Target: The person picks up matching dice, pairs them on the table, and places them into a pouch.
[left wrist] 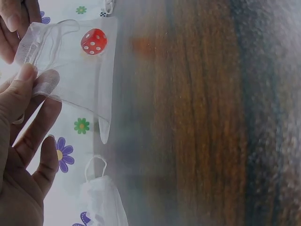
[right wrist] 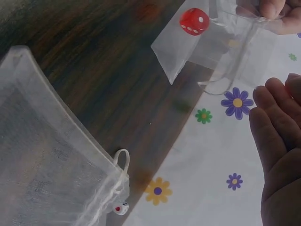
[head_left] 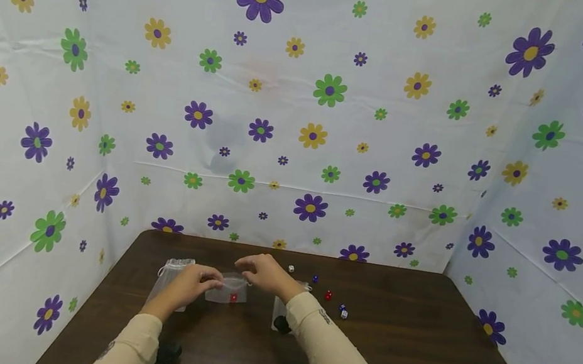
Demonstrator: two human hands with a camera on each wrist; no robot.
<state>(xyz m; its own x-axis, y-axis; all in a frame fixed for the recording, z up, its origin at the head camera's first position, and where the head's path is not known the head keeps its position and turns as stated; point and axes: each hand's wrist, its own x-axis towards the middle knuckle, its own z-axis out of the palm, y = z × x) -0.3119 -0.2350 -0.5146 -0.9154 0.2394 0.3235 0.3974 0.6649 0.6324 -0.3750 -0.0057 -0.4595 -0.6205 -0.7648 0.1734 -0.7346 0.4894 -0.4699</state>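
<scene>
My left hand (head_left: 188, 286) pinches the rim of a sheer white drawstring bag (head_left: 217, 295) between thumb and finger, holding it above the table. A red die with white dots (left wrist: 94, 41) shows through the mesh, low in the bag. Beside the bag's mouth is my right hand (head_left: 266, 275), its fingers loosely bent and apart from the mesh; I see nothing held in it. In the right wrist view, that hand's fingers (right wrist: 270, 127) are partly cut off by the frame edge.
A second mesh bag (head_left: 170, 274) lies left, and a third mesh bag (right wrist: 51, 141) lies right, partly behind my right forearm. Loose dice are scattered beyond: a white die (head_left: 291, 268), a red die (head_left: 328, 295) and several blue or white ones. Flowered sheeting (head_left: 319, 148) surrounds the brown table (head_left: 413, 354).
</scene>
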